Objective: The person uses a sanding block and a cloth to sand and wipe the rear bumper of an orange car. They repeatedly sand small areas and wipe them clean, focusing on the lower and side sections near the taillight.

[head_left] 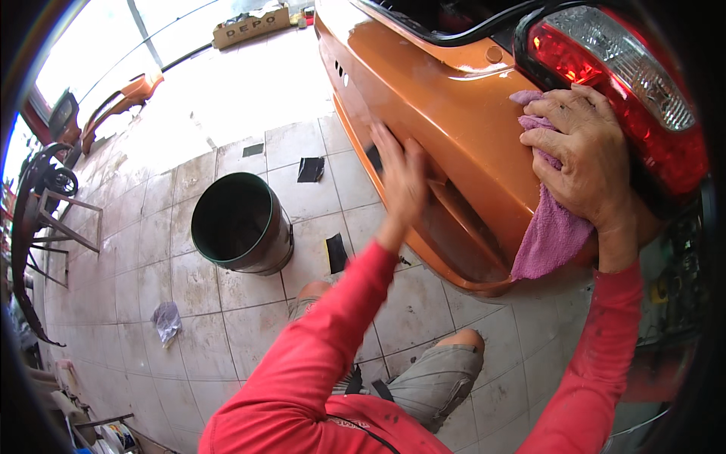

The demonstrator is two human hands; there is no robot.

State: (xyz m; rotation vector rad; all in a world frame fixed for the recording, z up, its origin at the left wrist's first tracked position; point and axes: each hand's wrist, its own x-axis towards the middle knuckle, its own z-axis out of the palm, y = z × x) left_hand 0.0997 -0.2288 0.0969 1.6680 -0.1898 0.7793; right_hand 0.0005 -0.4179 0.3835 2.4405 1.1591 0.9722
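Observation:
An orange car bumper (446, 98) curves across the upper right, with a recess in its lower side. My left hand (404, 174) lies on the side of the bumper, fingers stretched out and slightly blurred. A dark patch shows at the edge of that hand; I cannot tell whether it is a sheet under the palm or part of the bumper. My right hand (586, 155) grips a pink-purple cloth (552, 238) against the bumper's corner, beside the red and clear tail light (620, 76). The cloth's loose end hangs below the fingers.
A dark bucket (283, 246) stands on the tiled floor (193, 284) left of the bumper. Black sheets (310, 169) and a crumpled plastic bag (166, 324) lie around it. A cardboard box (251, 27) sits at the back; a metal stand (68, 221) and orange part (121, 102) are far left.

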